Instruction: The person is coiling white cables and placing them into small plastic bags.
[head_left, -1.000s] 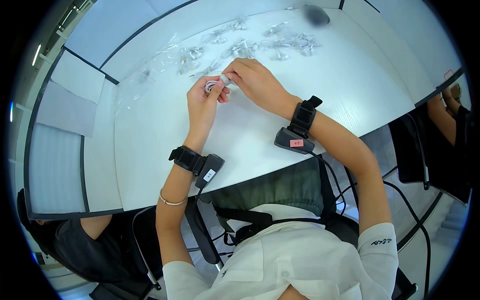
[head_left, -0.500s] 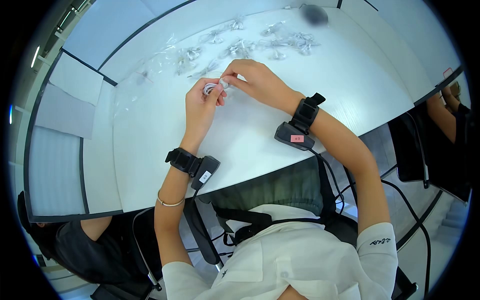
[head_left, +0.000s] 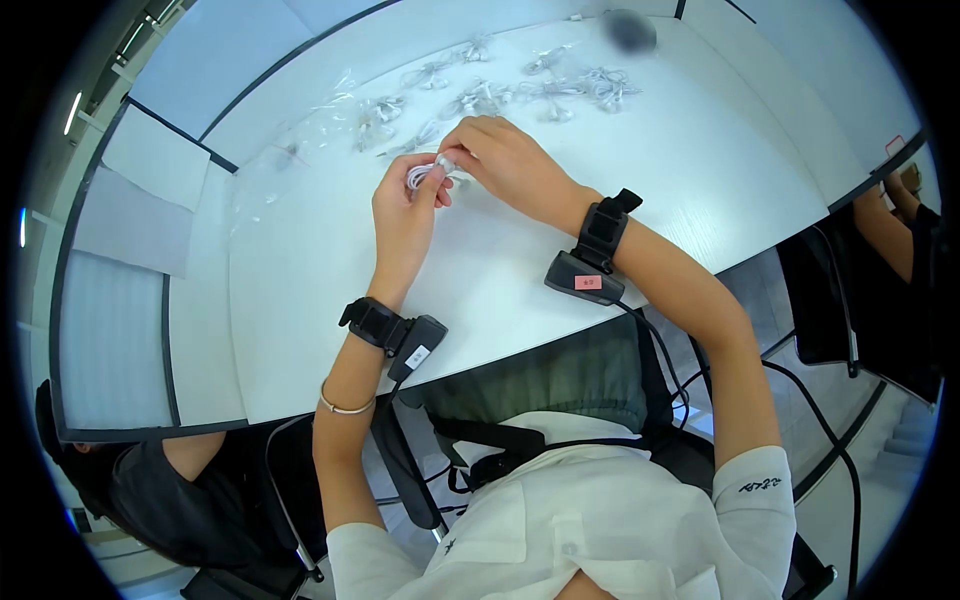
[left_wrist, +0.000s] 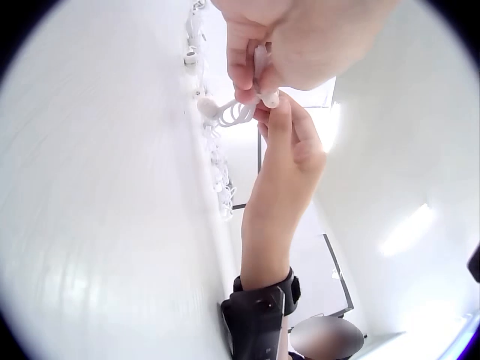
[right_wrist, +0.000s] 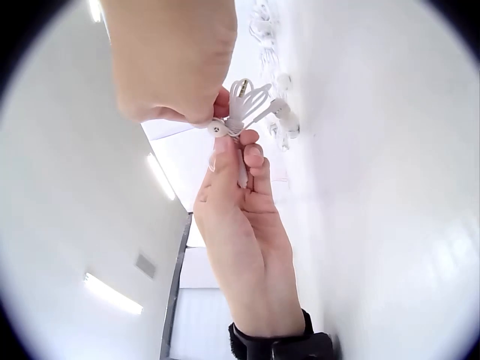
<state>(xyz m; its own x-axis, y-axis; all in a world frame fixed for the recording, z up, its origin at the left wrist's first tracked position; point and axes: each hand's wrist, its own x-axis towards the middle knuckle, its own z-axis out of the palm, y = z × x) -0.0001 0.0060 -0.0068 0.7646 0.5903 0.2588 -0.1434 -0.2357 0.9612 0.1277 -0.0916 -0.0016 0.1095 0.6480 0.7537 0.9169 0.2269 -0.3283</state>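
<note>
A pair of white wired earphones (right_wrist: 237,112), its cable wound into a small coil, is held above the table between both hands. The left hand (head_left: 402,205) pinches the bundle between thumb and fingers. Close against it, the right hand (head_left: 515,170) grips the bundle with thumb and fingertips beside a round white piece (right_wrist: 217,128). Loops of cable and a metal jack plug (right_wrist: 244,88) stick out past the fingers in the right wrist view. One earbud (right_wrist: 279,107) hangs out to the side. The right fingertips partly hide the middle of the coil.
Several bundled white earphones (head_left: 480,98) lie toward the back of the white table (head_left: 640,220). Clear plastic bags (head_left: 285,155) lie at the back left. A dark rounded object (head_left: 630,32) stands by the back panel. Low partition panels (head_left: 120,320) border the table; cables run from the wrist cameras.
Both hands stay at the same spot with the earphones. The right fingers have shifted slightly around the bundle and now sit closer to the left thumb.
</note>
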